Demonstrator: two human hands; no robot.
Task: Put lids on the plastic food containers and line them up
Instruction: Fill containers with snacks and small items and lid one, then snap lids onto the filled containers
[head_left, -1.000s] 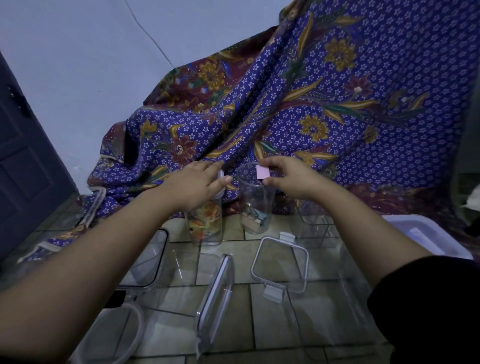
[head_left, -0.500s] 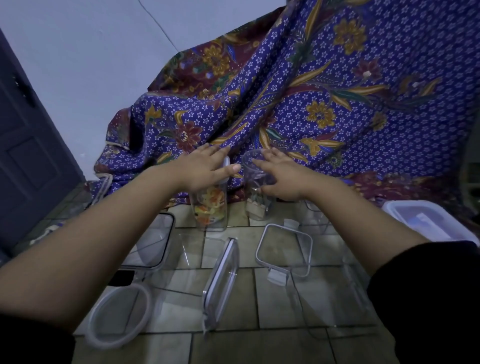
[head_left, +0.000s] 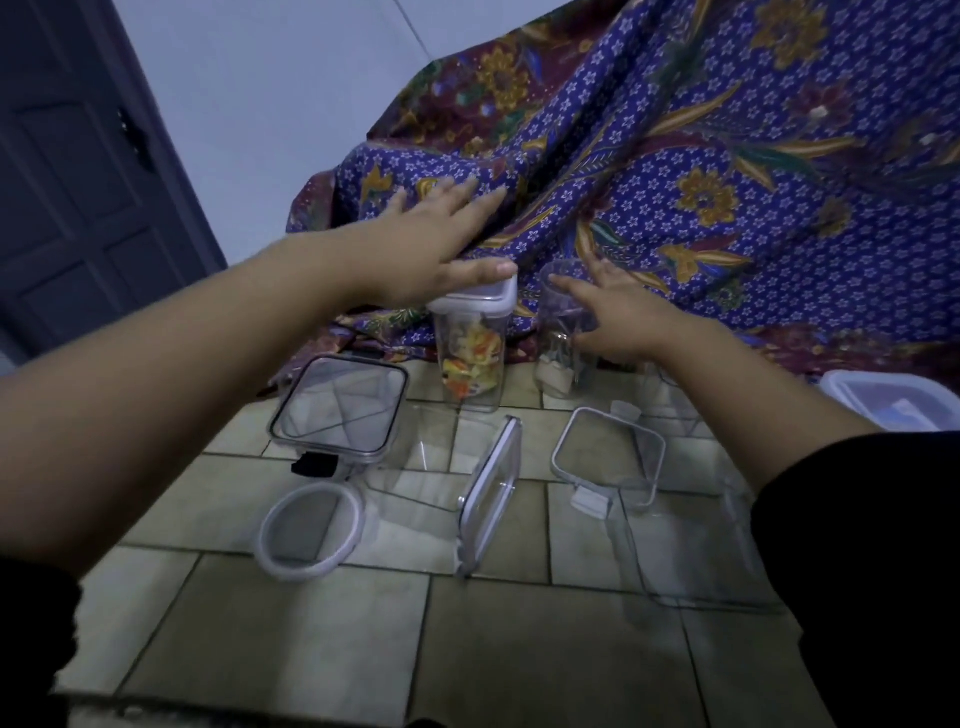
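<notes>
The left hand (head_left: 431, 244), fingers (head_left: 467, 189) spread flat, rests on the white lid (head_left: 478, 301) of the tall container (head_left: 471, 358). The right hand (head_left: 618, 312), fingers loose, touches the lidless jar (head_left: 561, 332) beside it on the floor (head_left: 519, 649).

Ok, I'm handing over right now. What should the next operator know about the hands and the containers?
Left hand: open, thumb on the white lid of the filled jar.
Right hand: open, against the side of the second jar, which has no lid.
Done: filled jar capped; square box at left has its lid on; far-right box looks lidded.
Left: second jar and clear tub are uncovered. Loose on the floor: round lid, lid on edge, clip lid. Nothing is lined up yet.
</notes>
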